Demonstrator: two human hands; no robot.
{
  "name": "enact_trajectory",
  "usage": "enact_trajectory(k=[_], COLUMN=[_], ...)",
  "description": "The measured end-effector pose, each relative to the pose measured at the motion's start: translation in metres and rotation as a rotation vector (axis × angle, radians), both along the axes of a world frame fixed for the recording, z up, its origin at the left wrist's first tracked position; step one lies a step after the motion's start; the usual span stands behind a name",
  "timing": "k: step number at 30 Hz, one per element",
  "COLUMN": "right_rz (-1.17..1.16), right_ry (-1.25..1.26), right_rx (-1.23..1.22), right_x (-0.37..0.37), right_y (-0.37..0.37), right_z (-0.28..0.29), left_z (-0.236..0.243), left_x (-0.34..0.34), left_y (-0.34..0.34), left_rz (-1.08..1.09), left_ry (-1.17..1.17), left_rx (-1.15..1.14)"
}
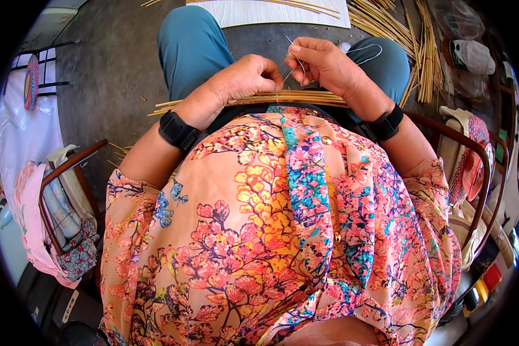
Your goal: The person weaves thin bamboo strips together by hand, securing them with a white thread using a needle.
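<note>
A thin bundle of straw-coloured sticks [305, 97] lies crosswise over my lap. Just above it, my left hand [245, 76] is closed, its fingertips pinched on a thin thread [288, 77] that runs up toward the other hand. My right hand [323, 62] is closed too, with thumb and forefinger pinched on a slim needle [288, 39] whose tip points up and left. A pale loop of thread [370, 47] curves over my right knee. The ends of my left fingers are partly hidden.
Beyond my knees a pale board [271, 14] lies on the grey floor [109, 75]. Many loose sticks [424, 52] are heaped at the far right. Wooden chair arms [69, 164] flank me, with cloths and bags hung or piled beside them. Plastic bags [473, 56] sit at the right edge.
</note>
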State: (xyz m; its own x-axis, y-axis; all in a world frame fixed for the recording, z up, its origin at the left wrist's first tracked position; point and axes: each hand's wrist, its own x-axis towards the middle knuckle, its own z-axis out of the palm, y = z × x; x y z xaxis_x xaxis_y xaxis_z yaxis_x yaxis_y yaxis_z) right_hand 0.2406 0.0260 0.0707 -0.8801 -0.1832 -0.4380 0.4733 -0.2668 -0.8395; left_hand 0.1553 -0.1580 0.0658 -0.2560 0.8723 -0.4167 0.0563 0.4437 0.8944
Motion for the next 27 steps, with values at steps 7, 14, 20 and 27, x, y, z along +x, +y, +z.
enact_trajectory(k=[7, 14, 20, 27], right_rz=[-0.08, -0.133, -0.147, -0.135], right_ry=[-0.02, -0.005, 0.006, 0.034], right_rx=[-0.059, -0.232, -0.245, -0.226], right_x=[0.003, 0.0, 0.0, 0.0], right_y=[-0.001, 0.001, 0.001, 0.0], right_z=[-0.001, -0.011, -0.019, -0.018], left_z=[0.002, -0.005, -0.007, -0.005], left_x=[0.001, -0.005, -0.004, -0.002], left_y=[0.002, -0.003, -0.003, 0.0], left_rz=[-0.041, 0.056, 0.066, 0.075], left_ry=[0.042, -0.378, -0.353, -0.271], left_rx=[-0.032, 0.023, 0.016, -0.035])
